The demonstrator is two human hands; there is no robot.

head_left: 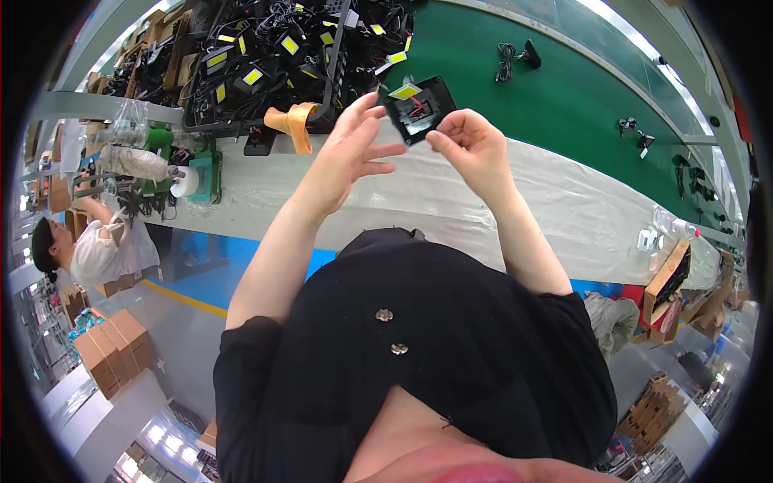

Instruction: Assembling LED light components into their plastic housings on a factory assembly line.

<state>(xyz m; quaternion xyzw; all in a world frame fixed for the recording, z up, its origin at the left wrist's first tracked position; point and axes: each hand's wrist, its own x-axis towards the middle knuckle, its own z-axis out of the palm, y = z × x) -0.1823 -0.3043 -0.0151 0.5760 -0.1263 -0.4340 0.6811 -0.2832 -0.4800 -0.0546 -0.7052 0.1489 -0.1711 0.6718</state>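
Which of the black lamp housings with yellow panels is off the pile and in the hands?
The black lamp housing held between both hands above the white-covered bench; the others lie heaped in the black crate.

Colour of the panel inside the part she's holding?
Yellow panel in a black housing; head view.

Brown cardboard boxes (113,350) stacked lower left; open brown carton (667,282) far right.
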